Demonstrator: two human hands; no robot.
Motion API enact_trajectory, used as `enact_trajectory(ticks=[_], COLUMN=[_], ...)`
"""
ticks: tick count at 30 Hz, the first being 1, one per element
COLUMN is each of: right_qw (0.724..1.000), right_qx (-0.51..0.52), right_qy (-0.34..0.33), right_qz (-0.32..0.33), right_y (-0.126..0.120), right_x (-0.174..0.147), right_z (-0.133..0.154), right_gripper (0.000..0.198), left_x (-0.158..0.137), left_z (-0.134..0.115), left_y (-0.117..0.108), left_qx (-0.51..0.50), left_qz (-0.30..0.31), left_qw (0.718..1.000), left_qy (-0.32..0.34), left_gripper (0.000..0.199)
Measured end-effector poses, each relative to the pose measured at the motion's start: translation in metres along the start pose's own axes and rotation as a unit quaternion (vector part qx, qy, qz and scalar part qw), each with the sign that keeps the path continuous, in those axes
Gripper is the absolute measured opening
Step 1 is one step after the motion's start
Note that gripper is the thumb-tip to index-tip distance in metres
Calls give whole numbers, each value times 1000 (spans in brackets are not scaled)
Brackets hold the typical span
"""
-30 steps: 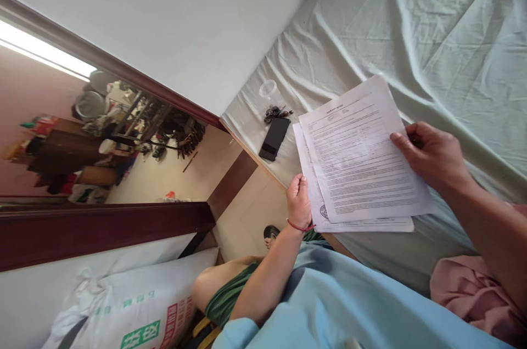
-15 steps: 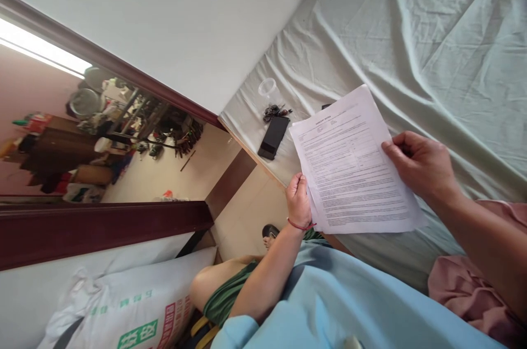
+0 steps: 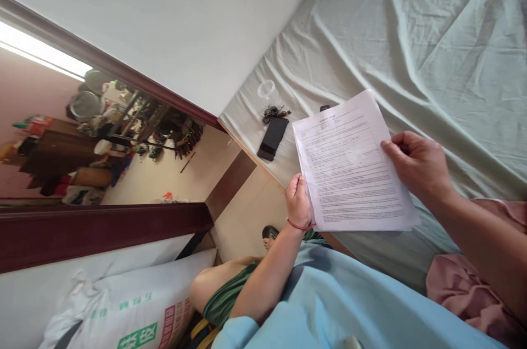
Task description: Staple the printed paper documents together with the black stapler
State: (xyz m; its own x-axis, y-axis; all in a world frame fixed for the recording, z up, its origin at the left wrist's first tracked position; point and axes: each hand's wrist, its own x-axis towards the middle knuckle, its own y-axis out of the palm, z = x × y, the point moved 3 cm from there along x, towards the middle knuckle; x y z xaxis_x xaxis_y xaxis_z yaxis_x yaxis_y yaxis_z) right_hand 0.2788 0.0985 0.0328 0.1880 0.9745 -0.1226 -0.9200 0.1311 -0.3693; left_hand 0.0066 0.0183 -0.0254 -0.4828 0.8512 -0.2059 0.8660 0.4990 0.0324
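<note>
A few stacked sheets of printed paper [image 3: 349,168] are held up in front of me, tilted, over the edge of the bed. The small print cannot be read. My left hand [image 3: 298,202], with a red cord at the wrist, is closed on the lower left edge of the sheets. On the right edge, my right hand [image 3: 420,165] pinches them between thumb and fingers. Left of the papers, a black phone [image 3: 273,139] lies on the sheet, with dark coiled earphones [image 3: 275,114] above it. A small dark object [image 3: 325,108] shows partly behind the top of the papers.
The wrinkled pale bed sheet [image 3: 432,36] spreads at the right. A clear plastic cup [image 3: 267,90] stands near the white wall [image 3: 164,20]. Pink cloth [image 3: 457,288] lies by my right arm. A white printed sack [image 3: 135,299] rests at the lower left, below a doorway with cluttered shelves.
The papers have tilted slightly and their top edge has shifted a little to the right and down, uncovering more of the small dark object behind. Both hands keep their hold.
</note>
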Motion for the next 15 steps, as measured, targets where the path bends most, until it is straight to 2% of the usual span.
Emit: enact_trajectory(ticks=[3,6,10,15], right_qw=[1000,996,990,992], right_qx=[-18,-81,-119,-60], right_qy=[22,39,65,102], right_qz=[3,8,-22,44], right_y=[-8,-19,-26,-15], right_x=[10,26,37,31], right_z=[-3,-9,-15,-25], right_gripper=[24,14,8,10], left_x=[2,6,7,3], left_z=[2,3,-1,-13], left_y=[-3,-5,-1,6], left_qx=[20,22,-24,-36], left_qz=[-21,-28,4,74], left_qw=[1000,999,999,995], left_qy=[10,6,-31,-55], left_gripper=[37,36,36,36])
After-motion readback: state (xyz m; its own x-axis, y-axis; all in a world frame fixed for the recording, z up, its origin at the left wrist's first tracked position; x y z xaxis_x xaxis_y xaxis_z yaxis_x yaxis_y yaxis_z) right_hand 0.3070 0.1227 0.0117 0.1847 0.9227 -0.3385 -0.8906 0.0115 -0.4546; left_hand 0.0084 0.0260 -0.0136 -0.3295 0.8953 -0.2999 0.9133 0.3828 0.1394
